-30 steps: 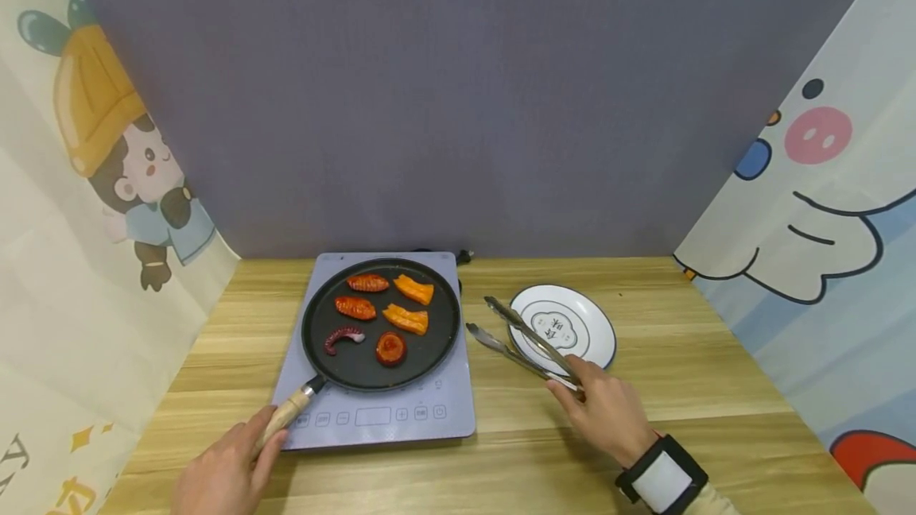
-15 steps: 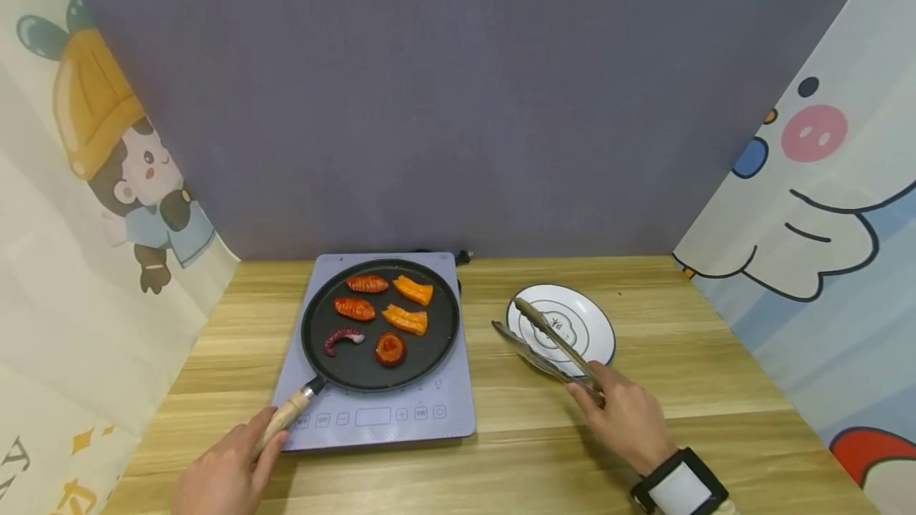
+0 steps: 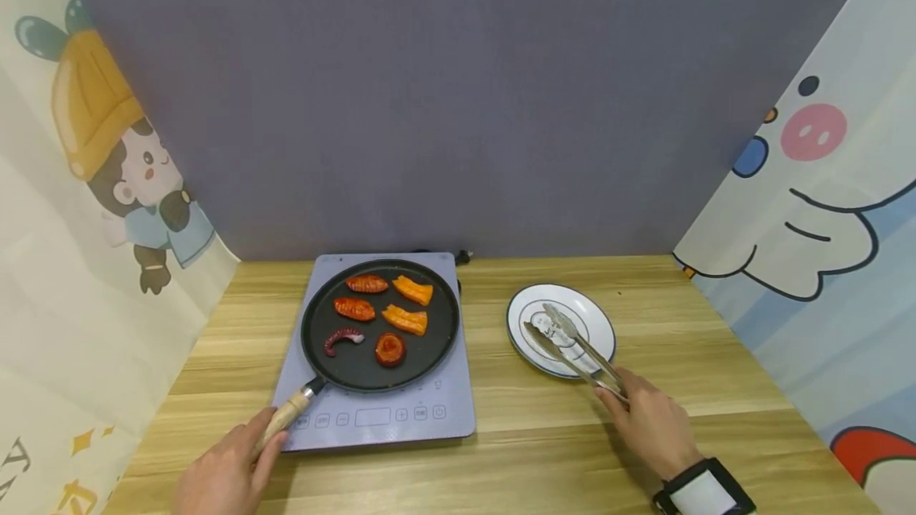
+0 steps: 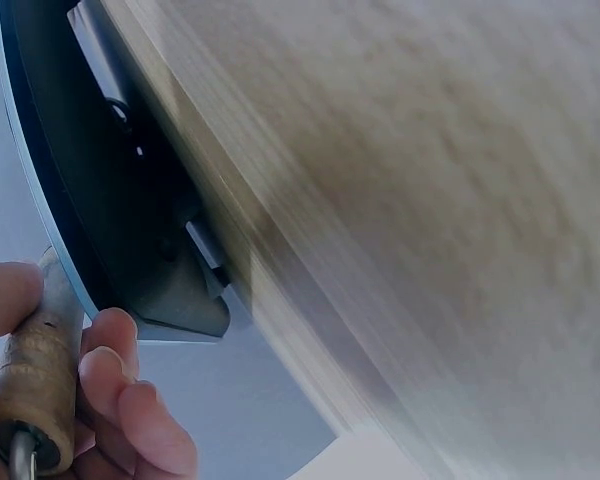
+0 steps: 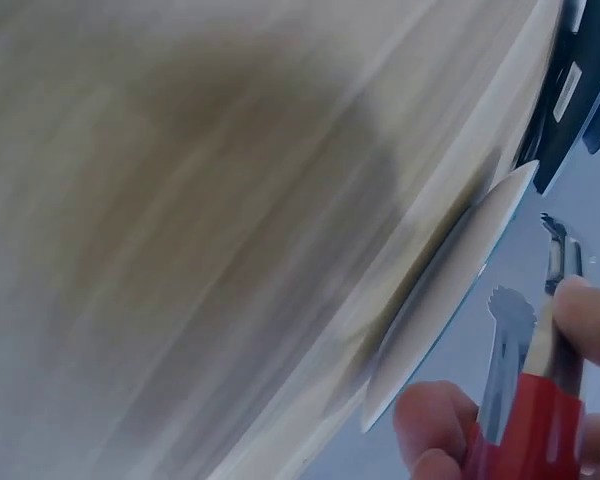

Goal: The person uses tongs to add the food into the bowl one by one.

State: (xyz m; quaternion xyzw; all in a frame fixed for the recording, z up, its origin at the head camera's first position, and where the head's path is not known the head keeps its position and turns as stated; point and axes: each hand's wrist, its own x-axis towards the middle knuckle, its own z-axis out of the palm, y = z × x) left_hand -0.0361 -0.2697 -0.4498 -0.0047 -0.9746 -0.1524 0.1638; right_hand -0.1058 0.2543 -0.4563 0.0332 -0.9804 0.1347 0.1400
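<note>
My left hand (image 3: 227, 463) grips the wooden handle (image 3: 286, 413) of a round black frying pan (image 3: 372, 372), and the left wrist view shows fingers and thumb around that handle (image 4: 35, 370). In the pan lie two red scored sausages (image 3: 355, 308), two orange strips (image 3: 405, 319), a purple octopus tentacle (image 3: 342, 338) and a round red-brown piece (image 3: 390, 349). My right hand (image 3: 653, 427) holds metal tongs (image 3: 583, 348), whose spread tips hang over a white plate (image 3: 603, 324). From the right wrist, the tongs' red grip (image 5: 535, 430) shows between thumb and fingers.
Under the pan is a flat induction cooker (image 3: 458, 412) with touch buttons along its front. A black plug and cord (image 3: 463, 257) lie behind it. A grey panel (image 3: 458, 102) closes off the back of the wooden table (image 3: 515, 459), and printed curtains (image 3: 823, 245) hang at both sides.
My right hand has moved right with the tongs, bringing their tips from the plate's left edge to above its middle. The left hand and pan have stayed in place.
</note>
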